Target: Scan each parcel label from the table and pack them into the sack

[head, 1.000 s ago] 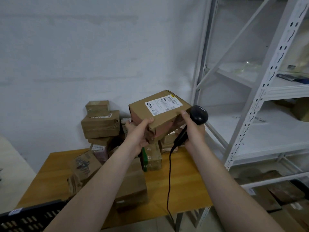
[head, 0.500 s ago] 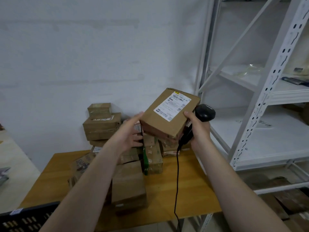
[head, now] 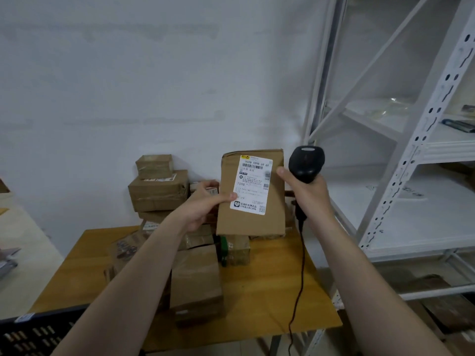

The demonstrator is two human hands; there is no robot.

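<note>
A brown cardboard parcel (head: 273, 209) is held upright above the wooden table (head: 259, 312), its white shipping label (head: 252, 185) facing me. My left hand (head: 203, 204) grips its left edge, thumb lying on the label's lower corner. My right hand (head: 307, 195) holds a black corded barcode scanner (head: 305, 163) just right of the parcel, and its thumb touches the parcel's right edge. The sack is not in view.
Several more cardboard parcels (head: 159, 192) are piled at the table's back and middle, one large box (head: 196, 283) lying near the front. A black slotted crate (head: 33, 332) sits at lower left. White metal shelving (head: 411, 163) stands close on the right.
The parcel has been turned from tilted flat to upright, so the label faces me. The scanner has risen beside its right edge. My left hand shifted to the lower left of the label.
</note>
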